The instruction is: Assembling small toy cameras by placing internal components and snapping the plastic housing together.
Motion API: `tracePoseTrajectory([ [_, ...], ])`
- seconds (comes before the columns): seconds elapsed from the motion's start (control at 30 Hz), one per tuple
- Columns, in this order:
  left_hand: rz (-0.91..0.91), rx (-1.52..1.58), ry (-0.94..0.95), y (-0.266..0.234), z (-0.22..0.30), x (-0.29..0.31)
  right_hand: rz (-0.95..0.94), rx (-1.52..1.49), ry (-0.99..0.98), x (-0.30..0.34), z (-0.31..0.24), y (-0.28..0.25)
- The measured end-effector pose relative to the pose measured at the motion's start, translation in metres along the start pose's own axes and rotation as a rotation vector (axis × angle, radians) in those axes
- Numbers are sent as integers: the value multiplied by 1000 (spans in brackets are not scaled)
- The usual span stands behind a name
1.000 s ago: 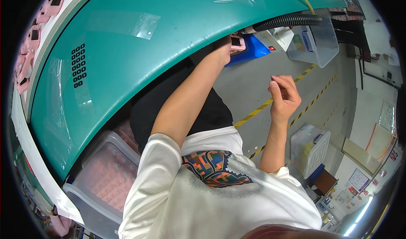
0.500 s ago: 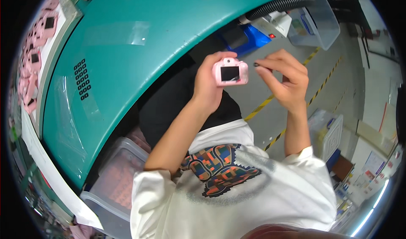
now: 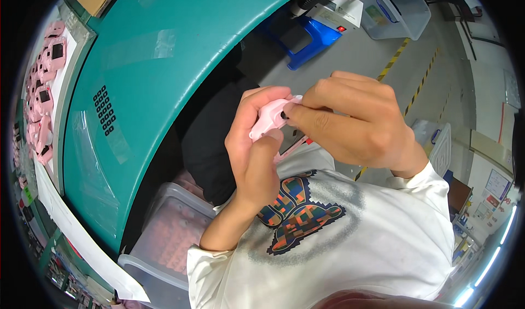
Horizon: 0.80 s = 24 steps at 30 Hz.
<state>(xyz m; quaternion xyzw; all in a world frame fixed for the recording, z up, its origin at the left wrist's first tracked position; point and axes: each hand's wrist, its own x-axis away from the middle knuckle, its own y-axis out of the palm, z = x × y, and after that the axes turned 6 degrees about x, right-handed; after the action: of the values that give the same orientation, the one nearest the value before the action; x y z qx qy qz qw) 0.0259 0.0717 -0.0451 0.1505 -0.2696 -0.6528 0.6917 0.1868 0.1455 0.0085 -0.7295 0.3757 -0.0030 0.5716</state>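
My left hand (image 3: 244, 145) is closed around a small pink toy camera (image 3: 270, 117), tilted so that its screen is out of sight. Against the camera's pink casing, my right hand (image 3: 358, 120) pinches a small black piece (image 3: 284, 115) between thumb and forefinger. The piece is mostly covered by the fingertips, so its exact shape cannot be made out. To the left, a clear strip with rows of small black square pieces (image 3: 104, 111) lies on the green table mat (image 3: 147, 85).
More pink cameras (image 3: 45, 94) lie on a tray at the far left. Below the table edge stands a clear bin (image 3: 164, 238) of pink parts. A blue stool (image 3: 314, 41), a white box with a red switch (image 3: 334, 15) and a clear tub (image 3: 399, 13) are beyond my hands.
My right hand has brought the black piece leftward onto the camera. My left hand has turned the camera, hiding its screen, and moved lower and nearer to me.
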Motion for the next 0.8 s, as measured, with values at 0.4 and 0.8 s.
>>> tracePoseTrajectory([
  [0.4,-22,-372,328,6,4,5,58,-5,-13,-3,-17,-8],
  [0.8,42,-165,297,1,10,13,204,-201,62,-4,-24,8],
])
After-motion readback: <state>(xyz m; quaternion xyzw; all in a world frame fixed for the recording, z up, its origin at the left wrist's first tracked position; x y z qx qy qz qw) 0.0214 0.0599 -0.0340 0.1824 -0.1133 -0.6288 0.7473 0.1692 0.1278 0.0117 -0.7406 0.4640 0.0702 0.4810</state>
